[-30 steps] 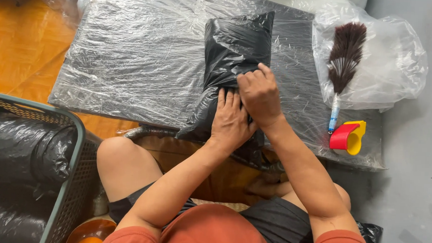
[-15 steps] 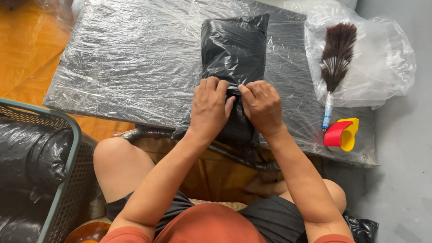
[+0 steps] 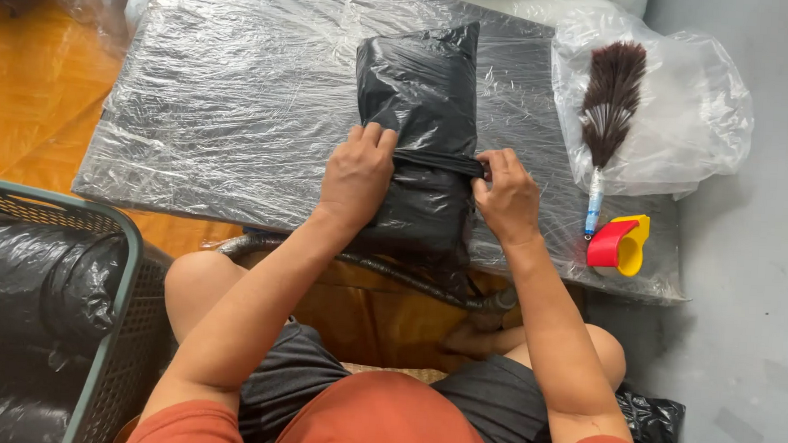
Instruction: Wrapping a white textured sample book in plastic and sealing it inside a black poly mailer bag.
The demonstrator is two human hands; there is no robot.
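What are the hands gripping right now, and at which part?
Both hold the black bag parcel: left hand grips its left side, right hand pinches the end of a stretched black strip across its middle.

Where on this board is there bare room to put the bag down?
The wrapped board is bare left of the black bag, from the left hand out to its left edge. The right side is crowded: the right hand, feather duster on clear plastic, and red-yellow tape dispenser leave only a narrow strip.

A film-wrapped low table (image 3: 220, 105) carries a black bundle (image 3: 419, 79) and duster (image 3: 609, 98).
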